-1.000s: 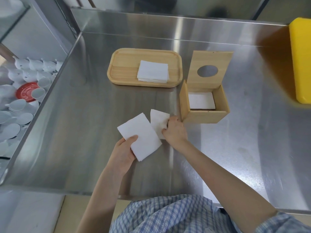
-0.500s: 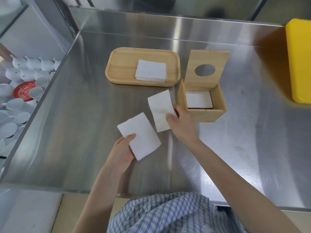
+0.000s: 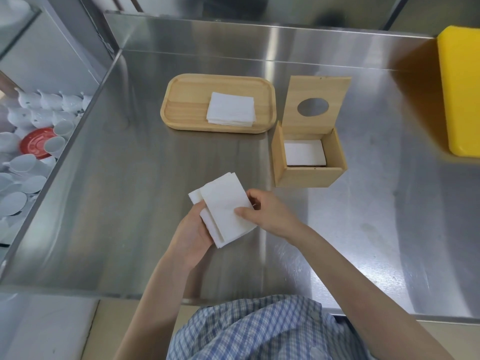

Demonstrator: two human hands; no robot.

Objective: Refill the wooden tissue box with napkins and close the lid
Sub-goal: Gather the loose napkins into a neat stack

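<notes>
The wooden tissue box (image 3: 306,176) stands open on the steel counter, its lid (image 3: 315,106) with a round hole tipped up at the back. A white napkin (image 3: 304,152) lies inside it. In front of the box, my left hand (image 3: 193,233) and my right hand (image 3: 262,210) together hold two folded white napkins (image 3: 224,207), one laid over the other. A wooden tray (image 3: 187,110) to the left of the box carries a small stack of napkins (image 3: 231,112).
A yellow bin (image 3: 459,89) stands at the counter's right edge. Left of the counter, below its raised side wall (image 3: 78,141), lie several white cups (image 3: 39,110) and a red saucer (image 3: 35,142). Bare steel (image 3: 389,216) spreads right of my hands.
My right hand lifted its napkin off the counter and brought it left onto the napkin in my left hand. Both hands now hold the two together.
</notes>
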